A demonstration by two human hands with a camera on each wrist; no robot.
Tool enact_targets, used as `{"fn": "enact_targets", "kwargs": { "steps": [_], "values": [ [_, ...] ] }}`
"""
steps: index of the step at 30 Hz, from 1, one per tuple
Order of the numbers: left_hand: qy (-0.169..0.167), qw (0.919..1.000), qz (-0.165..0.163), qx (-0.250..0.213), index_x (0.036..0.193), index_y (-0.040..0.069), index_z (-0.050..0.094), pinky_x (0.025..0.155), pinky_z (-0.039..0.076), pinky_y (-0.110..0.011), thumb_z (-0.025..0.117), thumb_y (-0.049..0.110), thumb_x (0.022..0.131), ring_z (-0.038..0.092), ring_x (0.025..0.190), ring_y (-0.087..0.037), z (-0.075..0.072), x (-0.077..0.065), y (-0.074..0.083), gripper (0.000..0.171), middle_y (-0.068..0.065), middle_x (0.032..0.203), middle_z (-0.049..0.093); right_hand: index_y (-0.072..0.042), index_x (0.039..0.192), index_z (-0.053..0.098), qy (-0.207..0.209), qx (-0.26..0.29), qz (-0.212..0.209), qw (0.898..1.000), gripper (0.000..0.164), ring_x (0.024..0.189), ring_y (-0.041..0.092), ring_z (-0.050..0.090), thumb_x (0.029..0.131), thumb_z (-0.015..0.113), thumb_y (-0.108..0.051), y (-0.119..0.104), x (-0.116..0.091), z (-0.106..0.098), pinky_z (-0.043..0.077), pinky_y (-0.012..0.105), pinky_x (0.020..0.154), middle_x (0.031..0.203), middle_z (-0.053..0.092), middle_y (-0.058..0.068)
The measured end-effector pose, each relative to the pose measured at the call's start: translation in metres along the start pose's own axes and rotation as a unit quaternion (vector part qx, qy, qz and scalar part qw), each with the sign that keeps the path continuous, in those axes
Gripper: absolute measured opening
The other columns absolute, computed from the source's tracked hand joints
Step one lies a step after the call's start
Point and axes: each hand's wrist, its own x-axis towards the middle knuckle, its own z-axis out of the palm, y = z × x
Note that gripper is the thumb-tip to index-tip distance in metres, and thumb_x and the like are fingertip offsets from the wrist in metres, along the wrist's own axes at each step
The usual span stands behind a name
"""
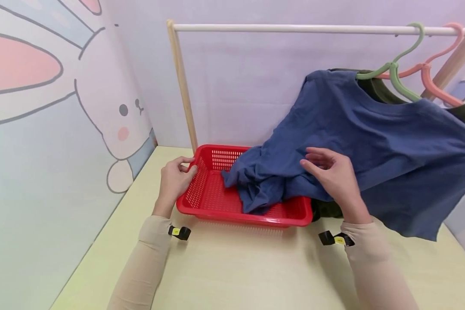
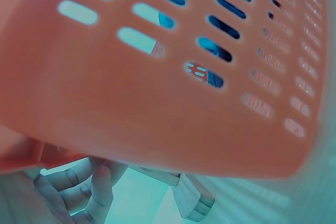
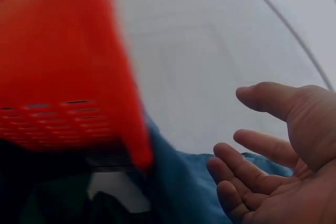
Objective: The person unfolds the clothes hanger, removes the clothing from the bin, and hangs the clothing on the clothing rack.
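Note:
A red plastic basket with slotted sides stands on the table, and my left hand grips its left rim. In the left wrist view the left hand shows at the edge of the basket. A blue shirt hangs from a green hanger, one part of it bunched down inside the basket. My right hand is in front of the shirt, thumb and fingers apart with nothing between them. The right wrist view shows the right hand beside the blue cloth.
A white rail on wooden posts runs across the back. Behind the shirt, a pink hanger carries a dark green garment. At the left stands a wall with a rabbit picture. The pale table extends in front.

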Motion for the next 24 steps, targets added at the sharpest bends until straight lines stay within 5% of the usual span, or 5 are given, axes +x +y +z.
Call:
{"fn": "enact_targets", "kwargs": {
  "steps": [10,18,24],
  "values": [
    [0.004,0.9999,0.009,0.000,0.143,0.013,0.075,0.083,0.069,-0.047,0.074,0.025,0.107,0.079,0.090,-0.031,-0.001,0.000,0.001,0.038,-0.017,0.111,0.079,-0.010,0.148,0.072,-0.036,-0.047,0.025,0.998,0.058,0.117,0.035,0.074,0.101,0.085,-0.042,0.012,0.004,0.014,0.050,0.012,0.082,0.132,0.077,0.019],
    [0.002,1.0000,0.005,0.001,0.143,0.013,0.075,0.084,0.068,-0.047,0.074,0.025,0.107,0.080,0.091,-0.032,-0.001,0.001,0.003,0.038,-0.017,0.113,0.079,-0.008,0.146,0.073,-0.034,-0.075,0.036,0.996,0.052,0.122,0.039,0.072,0.102,0.084,-0.035,0.021,0.007,0.022,0.059,0.051,0.097,0.134,0.076,0.021],
    [0.002,1.0000,0.002,0.001,0.143,0.013,0.075,0.083,0.068,-0.047,0.074,0.025,0.107,0.080,0.090,-0.031,0.001,0.002,0.001,0.038,-0.017,0.112,0.079,-0.006,0.142,0.075,-0.034,-0.090,0.040,0.995,0.048,0.122,0.041,0.072,0.103,0.083,-0.032,0.026,0.007,0.025,0.057,0.060,0.103,0.133,0.076,0.023]
  ]
}}
